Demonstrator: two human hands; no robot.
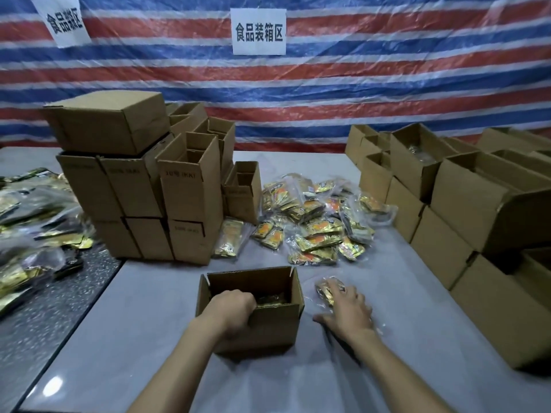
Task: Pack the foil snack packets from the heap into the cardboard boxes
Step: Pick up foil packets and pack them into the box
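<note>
An open cardboard box (268, 326) stands on the grey table right in front of me, with gold foil packets (272, 298) showing inside. My left hand (234, 308) grips the box's near left rim, fingers curled over the edge into the box. My right hand (347, 308) lies flat on a clear bag of gold packets (326, 289) on the table just right of the box, fingers spread over it. The heap of orange and gold foil snack packets (316, 222) lies farther back at the table's middle.
Stacked cardboard boxes (143, 189) stand at the back left, and open boxes (465, 204) line the right side. Another pile of dark and gold packets (35, 228) covers the far left table. A striped tarp with paper signs (258, 31) hangs behind.
</note>
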